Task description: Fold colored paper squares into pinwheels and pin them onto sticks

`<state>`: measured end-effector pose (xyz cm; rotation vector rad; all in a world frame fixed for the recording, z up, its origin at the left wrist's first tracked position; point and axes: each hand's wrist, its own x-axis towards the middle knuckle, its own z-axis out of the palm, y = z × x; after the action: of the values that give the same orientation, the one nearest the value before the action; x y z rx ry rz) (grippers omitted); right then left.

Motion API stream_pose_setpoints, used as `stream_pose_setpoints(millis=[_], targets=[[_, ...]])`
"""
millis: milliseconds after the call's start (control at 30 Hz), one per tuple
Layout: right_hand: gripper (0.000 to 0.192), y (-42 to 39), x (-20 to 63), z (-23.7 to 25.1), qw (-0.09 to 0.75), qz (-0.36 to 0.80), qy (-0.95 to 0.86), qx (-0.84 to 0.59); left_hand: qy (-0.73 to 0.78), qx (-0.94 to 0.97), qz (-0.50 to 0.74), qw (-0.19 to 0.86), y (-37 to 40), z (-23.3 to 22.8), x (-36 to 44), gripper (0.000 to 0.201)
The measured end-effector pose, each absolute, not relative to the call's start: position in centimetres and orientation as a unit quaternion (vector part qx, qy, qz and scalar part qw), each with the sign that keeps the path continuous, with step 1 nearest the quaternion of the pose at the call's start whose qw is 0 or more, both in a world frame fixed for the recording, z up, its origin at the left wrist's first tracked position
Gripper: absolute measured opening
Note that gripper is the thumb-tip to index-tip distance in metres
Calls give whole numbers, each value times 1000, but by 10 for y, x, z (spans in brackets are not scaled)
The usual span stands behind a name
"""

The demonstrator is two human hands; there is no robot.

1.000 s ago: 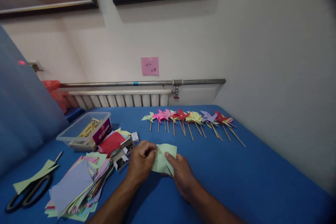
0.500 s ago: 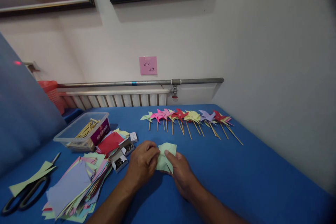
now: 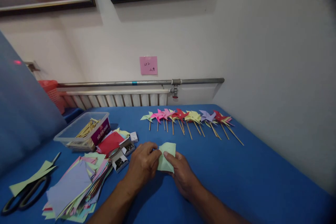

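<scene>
A light green sheet of paper [image 3: 167, 164] is held up off the blue table, between my two hands. My right hand [image 3: 181, 175] grips its right side, thumb flat on the front and fingers behind. At the sheet's left edge, my left hand [image 3: 144, 159] is closed with thumb and forefinger pinched on the paper; its other fingers are curled. Left of that hand, two small open boxes [image 3: 119, 161] hold dark metal bits. A finished row of paper pinwheels on sticks, including a red pinwheel [image 3: 180, 114], lies beyond the hands.
On the left are a stack of coloured paper [image 3: 69, 185], scissors [image 3: 34, 194] under green paper strips, and a clear plastic box [image 3: 63, 136] with wooden sticks. Red paper [image 3: 111, 142] lies by the box. Behind the blue table [image 3: 236, 189] run a radiator [image 3: 126, 100] and a pipe [image 3: 204, 81].
The green paper has turned slightly and looks narrower, its lower slit no longer showing. My left hand has shifted a little, its fingers changing position at the edge. My right hand keeps its grip.
</scene>
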<state>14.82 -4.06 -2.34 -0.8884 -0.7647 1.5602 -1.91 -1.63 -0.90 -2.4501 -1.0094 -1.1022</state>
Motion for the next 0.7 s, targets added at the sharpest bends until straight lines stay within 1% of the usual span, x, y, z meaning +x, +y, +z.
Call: stream_pose_setpoints(millis=[300, 567, 633, 700], targets=[[49, -38, 149, -29, 562, 640, -316, -418, -328, -852, -384, 140, -16, -7, -20, 29], [49, -37, 151, -29, 556, 644, -320, -416, -314, -857, -384, 141, -16, -5, -19, 26], [51, -37, 150, -28, 557, 639, -315, -425, -314, -856, -394, 114, -17, -5, -18, 27], [52, -37, 149, -29, 563, 631, -313, -432, -324, -849, -414, 46, -19, -4, -18, 26]])
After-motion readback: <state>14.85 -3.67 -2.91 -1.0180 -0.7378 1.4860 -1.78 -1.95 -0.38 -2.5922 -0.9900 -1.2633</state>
